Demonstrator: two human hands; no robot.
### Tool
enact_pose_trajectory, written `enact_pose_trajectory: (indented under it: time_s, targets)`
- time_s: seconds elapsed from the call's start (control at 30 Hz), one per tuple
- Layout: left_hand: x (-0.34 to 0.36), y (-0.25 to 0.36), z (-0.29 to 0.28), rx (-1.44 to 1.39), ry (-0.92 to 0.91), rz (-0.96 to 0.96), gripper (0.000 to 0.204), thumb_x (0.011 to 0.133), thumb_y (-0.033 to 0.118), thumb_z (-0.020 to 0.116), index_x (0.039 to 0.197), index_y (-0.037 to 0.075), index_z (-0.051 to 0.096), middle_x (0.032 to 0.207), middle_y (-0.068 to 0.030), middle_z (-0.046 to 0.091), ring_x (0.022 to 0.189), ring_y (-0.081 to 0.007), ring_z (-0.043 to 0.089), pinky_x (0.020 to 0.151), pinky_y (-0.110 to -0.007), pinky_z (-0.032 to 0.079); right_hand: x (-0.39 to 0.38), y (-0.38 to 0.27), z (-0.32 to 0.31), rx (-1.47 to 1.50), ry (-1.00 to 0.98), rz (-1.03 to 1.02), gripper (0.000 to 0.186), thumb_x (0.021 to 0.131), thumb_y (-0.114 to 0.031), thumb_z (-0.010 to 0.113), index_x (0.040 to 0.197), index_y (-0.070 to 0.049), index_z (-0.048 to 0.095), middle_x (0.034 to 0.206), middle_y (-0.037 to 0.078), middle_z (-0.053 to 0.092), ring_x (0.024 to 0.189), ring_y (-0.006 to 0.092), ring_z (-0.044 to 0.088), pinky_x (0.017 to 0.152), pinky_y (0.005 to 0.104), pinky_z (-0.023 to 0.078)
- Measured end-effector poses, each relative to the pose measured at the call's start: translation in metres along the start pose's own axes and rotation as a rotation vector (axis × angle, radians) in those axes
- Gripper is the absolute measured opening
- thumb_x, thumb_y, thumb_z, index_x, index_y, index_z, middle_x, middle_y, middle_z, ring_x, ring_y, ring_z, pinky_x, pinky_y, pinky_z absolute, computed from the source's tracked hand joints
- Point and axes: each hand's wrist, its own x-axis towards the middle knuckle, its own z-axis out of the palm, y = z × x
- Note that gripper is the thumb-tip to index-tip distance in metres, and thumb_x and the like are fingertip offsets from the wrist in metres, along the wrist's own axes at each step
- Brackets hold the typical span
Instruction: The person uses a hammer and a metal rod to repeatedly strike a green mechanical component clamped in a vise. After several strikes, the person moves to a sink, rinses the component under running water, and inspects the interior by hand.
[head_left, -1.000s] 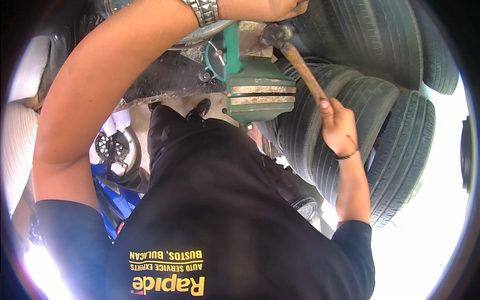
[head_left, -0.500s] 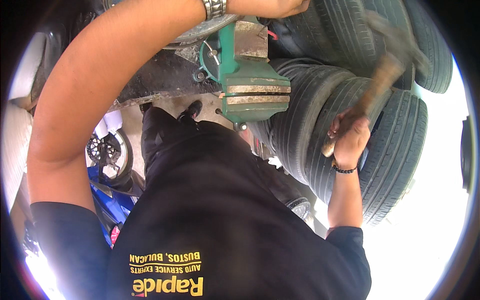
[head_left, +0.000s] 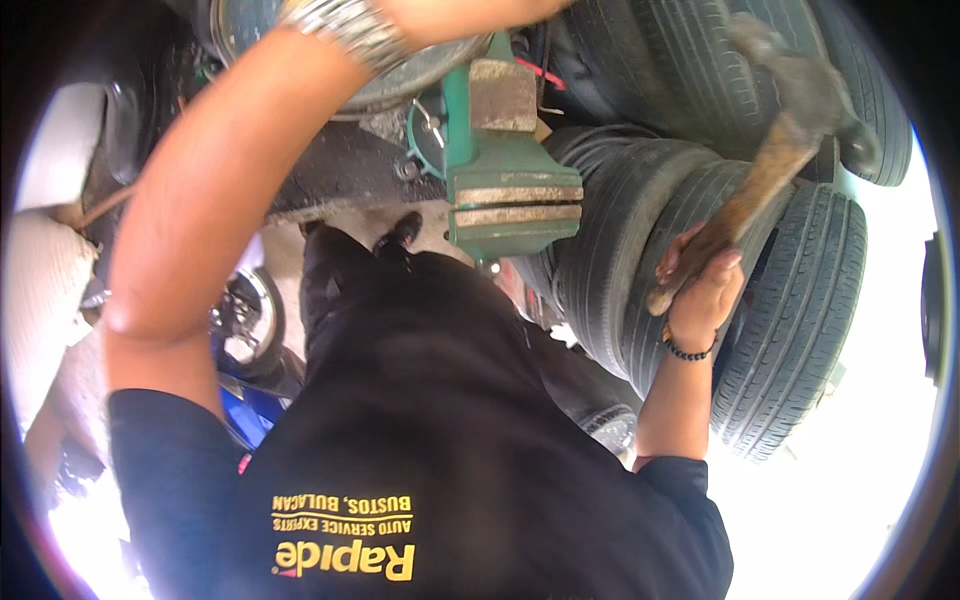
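My right hand (head_left: 703, 295) is closed around the wooden handle of a hammer (head_left: 765, 185), with the thumb lying along it. The dark metal hammer head points up and to the right, in front of stacked tyres. At the top edge, my left hand (head_left: 470, 12) reaches over a round metal-rimmed object (head_left: 430, 78); its fingers are cut off by the picture's edge. A green bench vise (head_left: 512, 235) stands between my arms, its worn jaws nearly together with nothing visible between them.
Used tyres (head_left: 790, 330) are piled on the right, close to the hammer. The dark workbench (head_left: 320, 165) carries the vise. A motorcycle wheel (head_left: 250, 315) and blue bodywork are below my left arm. Pale sacks (head_left: 45, 310) lean at the far left.
My left forearm has moved right and slightly up. The hammer is sharper now, its head a little farther right, still in my right hand. The whole view has shifted slightly.
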Motion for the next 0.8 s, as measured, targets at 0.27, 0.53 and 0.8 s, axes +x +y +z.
enact_pose_trajectory:
  time_s: [0.27,0.53,0.8]
  targets:
    - [-0.1,0.017,-0.007,-1.76,0.391,-0.923,0.019,0.098,0.015,0.06,0.087,0.0,0.062,0.061,0.0034,0.042,0.047,-0.0075,0.035,0.044,-0.025,0.027,-0.03,-0.027,0.036,0.445,-0.12,0.203,0.031,0.09,-0.021,0.075,0.1,0.002,0.057,0.066,0.002,0.056,0.051,0.0082,0.052,0.048,0.023,0.043]
    - [-0.124,0.06,-0.009,-1.891,0.22,-0.967,0.023,0.098,0.014,0.057,0.078,0.006,0.053,0.06,0.0033,0.038,0.045,-0.0072,0.031,0.042,-0.026,0.025,-0.02,-0.073,0.046,0.779,-0.384,0.148,0.037,0.084,-0.013,0.076,0.107,0.008,0.057,0.081,0.016,0.057,0.045,0.012,0.051,0.041,0.024,0.043]
    - [-0.127,0.074,-0.021,-1.844,0.505,-0.634,0.03,0.098,0.012,0.058,0.071,0.005,0.048,0.058,0.0009,0.037,0.048,-0.0092,0.034,0.046,-0.027,0.027,-0.02,-0.091,0.05,0.821,-0.681,-0.108,0.023,0.082,0.004,0.07,0.105,0.005,0.065,0.082,0.006,0.065,0.071,0.0092,0.06,0.064,0.0242,0.049]
